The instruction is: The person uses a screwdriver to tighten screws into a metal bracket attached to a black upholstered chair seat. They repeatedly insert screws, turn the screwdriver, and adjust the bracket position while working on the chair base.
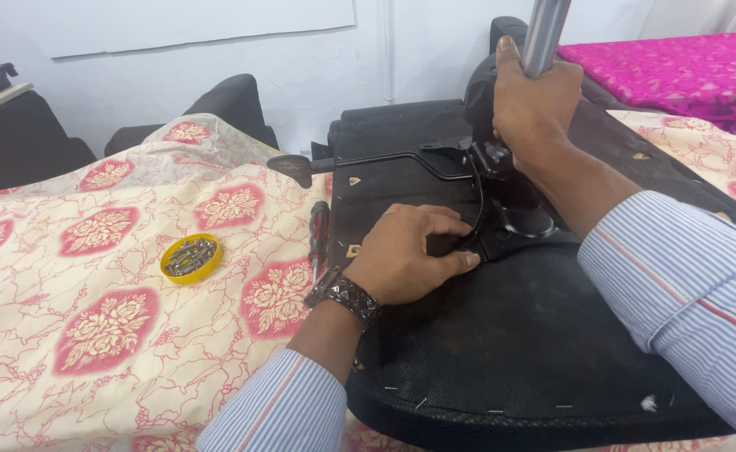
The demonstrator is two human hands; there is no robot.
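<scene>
Seat base [535, 351]: black, upturned, mesh-covered underside, stapled near edge.
Left hand [406, 255]: pressed flat on the mechanism plate [519, 226], grip released.
Right hand [535, 96]: grip clenched around the silver column [544, 33].

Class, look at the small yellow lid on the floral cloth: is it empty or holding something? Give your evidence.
Holding something. The yellow lid lies open side up on the floral cloth, and a pile of small metal pieces, probably screws, shows inside.

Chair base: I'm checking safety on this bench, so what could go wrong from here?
The left hand has fingertips pressed at the mechanism plate; if the right hand tips the metal column, they could get pinched. The screwdriver beside the seat might roll on the cloth.
</scene>
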